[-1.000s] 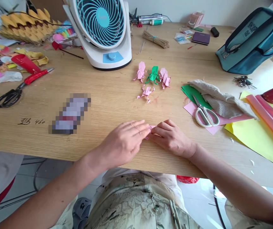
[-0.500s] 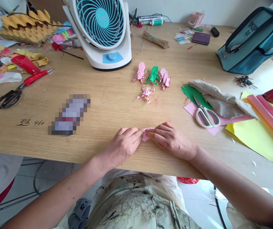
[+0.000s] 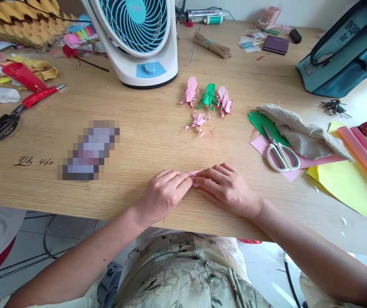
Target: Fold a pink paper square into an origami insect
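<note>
A small folded piece of pink paper lies at the table's front edge, mostly covered by my fingers. My left hand pinches its left side, fingertips pressed together. From the right, my right hand grips the same paper with its fingers bent over it. The fingertips of both hands nearly meet. Beyond them stand several folded paper insects: a green one in the middle, a pink one to its left, another pink one to its right, and a smaller pink figure in front.
White-handled scissors rest on pink and green paper at the right, beside a grey cloth and yellow sheets. A fan stands at the back. Black-handled shears and a blurred flat object lie left.
The view has shifted slightly, so things on the table sit a little differently. My right fingers have closed further over the pink paper, and less of it shows.
</note>
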### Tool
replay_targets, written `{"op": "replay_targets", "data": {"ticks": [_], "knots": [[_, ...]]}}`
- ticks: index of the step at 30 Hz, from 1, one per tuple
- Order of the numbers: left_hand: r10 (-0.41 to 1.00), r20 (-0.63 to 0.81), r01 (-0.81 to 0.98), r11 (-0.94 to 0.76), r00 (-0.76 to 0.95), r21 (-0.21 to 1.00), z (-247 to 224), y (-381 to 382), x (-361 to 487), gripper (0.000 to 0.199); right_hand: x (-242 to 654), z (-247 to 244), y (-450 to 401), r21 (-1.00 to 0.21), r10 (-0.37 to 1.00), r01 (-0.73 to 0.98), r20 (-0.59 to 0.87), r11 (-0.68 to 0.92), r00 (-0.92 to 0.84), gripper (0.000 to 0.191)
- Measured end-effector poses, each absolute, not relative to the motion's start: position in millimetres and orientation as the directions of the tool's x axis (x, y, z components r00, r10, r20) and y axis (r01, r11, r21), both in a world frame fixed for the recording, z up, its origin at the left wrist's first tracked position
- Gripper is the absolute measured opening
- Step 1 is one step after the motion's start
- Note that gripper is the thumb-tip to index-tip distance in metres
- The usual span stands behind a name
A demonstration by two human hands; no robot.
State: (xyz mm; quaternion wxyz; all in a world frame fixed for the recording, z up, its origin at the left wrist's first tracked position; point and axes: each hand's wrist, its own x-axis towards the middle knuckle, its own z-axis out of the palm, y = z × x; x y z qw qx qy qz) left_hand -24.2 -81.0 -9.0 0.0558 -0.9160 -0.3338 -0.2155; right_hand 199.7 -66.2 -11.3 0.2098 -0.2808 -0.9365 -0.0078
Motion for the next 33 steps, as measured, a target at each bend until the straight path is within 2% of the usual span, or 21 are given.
{"op": "replay_targets", "data": {"ticks": [5, 14, 23, 33], "knots": [[0.621, 0.448, 0.642, -0.756, 0.643, 0.128, -9.9, -80.2, -22.9, 0.015, 197.1, -15.7, -67.3, -0.061, 0.522, 0.554, 0.434, 0.830, -0.734, 0.017], [0.611, 0.436, 0.616, -0.773, 0.660, 0.150, -12.9, -80.3, -25.1, 0.015, 195.4, -12.6, -68.3, -0.127, 0.560, 0.568, 0.438, 0.813, -0.703, 0.015], [0.604, 0.414, 0.650, -0.759, 0.681, 0.038, -11.2, -80.5, -20.2, 0.014, 199.6, -15.0, -67.2, -0.223, 0.580, 0.538, 0.393, 0.813, -0.713, 0.016], [0.617, 0.407, 0.669, -0.743, 0.674, 0.019, -11.0, -81.0, -13.2, 0.015, 208.7, -17.5, -67.9, -0.323, 0.626, 0.536, 0.370, 0.780, -0.687, 0.015]]}}
